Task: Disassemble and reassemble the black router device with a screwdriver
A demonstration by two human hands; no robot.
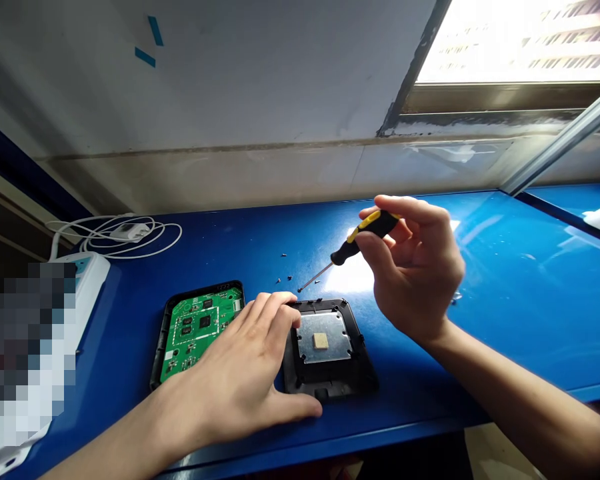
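Observation:
My right hand [415,267] grips a black-and-yellow screwdriver [360,238], its shaft slanting down to the left. A tiny dark piece, perhaps a screw, shows at its tip. Several small screws [289,277] lie on the table around there. My left hand [250,360] is spread over the left side of a black plastic cover [363,373], fingertips by its upper left corner and thumb along its lower edge. The cover has a metal plate [307,333] with a beige pad [321,341]. Left of it, a green circuit board [193,327] sits in a black housing [156,367], partly hidden by my hand.
A white cable [167,250] lies coiled at the back left of the blue table [430,387]. At the left edge stands a white device [93,280], partly blurred. Small shiny pieces lie behind my right wrist. A wall [230,100] and window [520,47] rise behind the table.

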